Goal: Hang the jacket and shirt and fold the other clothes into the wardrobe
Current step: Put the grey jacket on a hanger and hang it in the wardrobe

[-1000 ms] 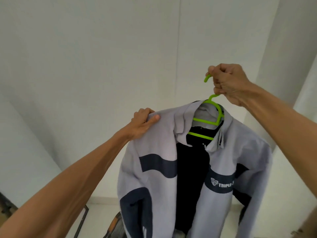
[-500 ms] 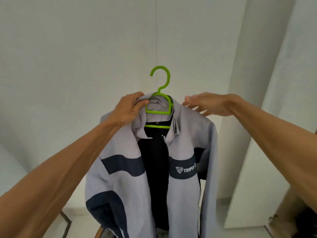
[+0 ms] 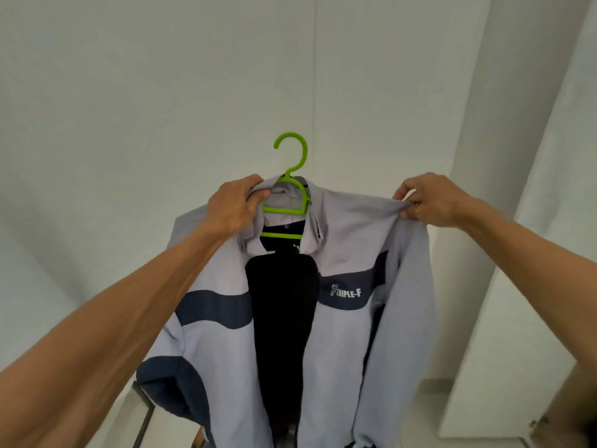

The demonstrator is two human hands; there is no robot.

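A light grey jacket [image 3: 345,334] with dark blue bands and a "TRIPLE-F" logo hangs open in front of me on a bright green hanger [image 3: 292,163], whose hook sticks up free above the collar. My left hand [image 3: 234,208] grips the jacket's collar and the hanger's left side together. My right hand [image 3: 434,200] pinches the cloth at the jacket's right shoulder and lifts it outward. The dark lining shows down the middle. No wardrobe rail or other clothes are visible.
A white wall [image 3: 161,92] fills the background. A white panel or door [image 3: 529,221] stands at the right. A dark metal frame [image 3: 143,415] shows at the bottom left, and a brown edge with metal fittings [image 3: 542,425] at the bottom right.
My right hand let go of the hanger hook and moved to the jacket's right shoulder, now pinching it. My left hand shifted from the left shoulder to the collar and hanger.
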